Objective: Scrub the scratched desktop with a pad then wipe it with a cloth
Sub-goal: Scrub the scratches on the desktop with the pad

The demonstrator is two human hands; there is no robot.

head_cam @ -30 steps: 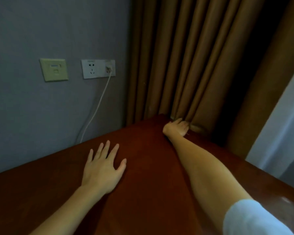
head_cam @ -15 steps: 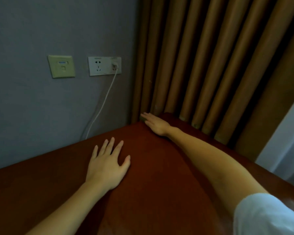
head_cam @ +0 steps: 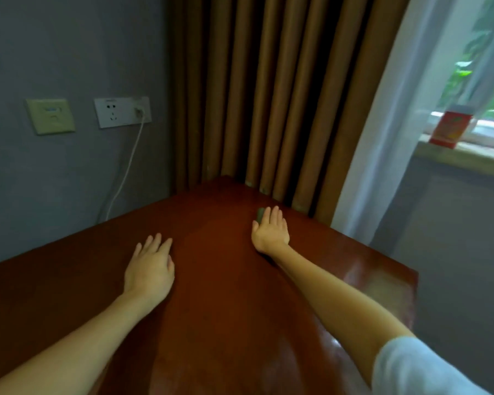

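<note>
A dark red-brown surface [head_cam: 226, 295] fills the lower part of the view, its far corner pushed into the folds of a brown curtain [head_cam: 268, 95]. A grey wall [head_cam: 69, 52] runs along the surface's far left edge, and a sheer white curtain [head_cam: 382, 138] hangs off its right edge.

Both bare forearms reach out over the surface; a pale sleeve [head_cam: 417, 369] covers the right upper arm.

The left hand [head_cam: 150, 269] lies palm down near the middle of the surface, its fingers [head_cam: 157, 242] straight and slightly spread, holding nothing.

The right hand [head_cam: 270, 232] lies flat nearer the surface's far corner, fingers [head_cam: 274, 216] straight and close together, pressing down on a green pad [head_cam: 259, 215]. Only a small edge of the pad shows at the fingertips on the thumb side; the rest is covered, so its long axis and heading cannot be told.

Above the surface's left edge a white socket [head_cam: 122, 112] holds a plug, and a white cable [head_cam: 126, 172] drops from it behind the surface.
</note>
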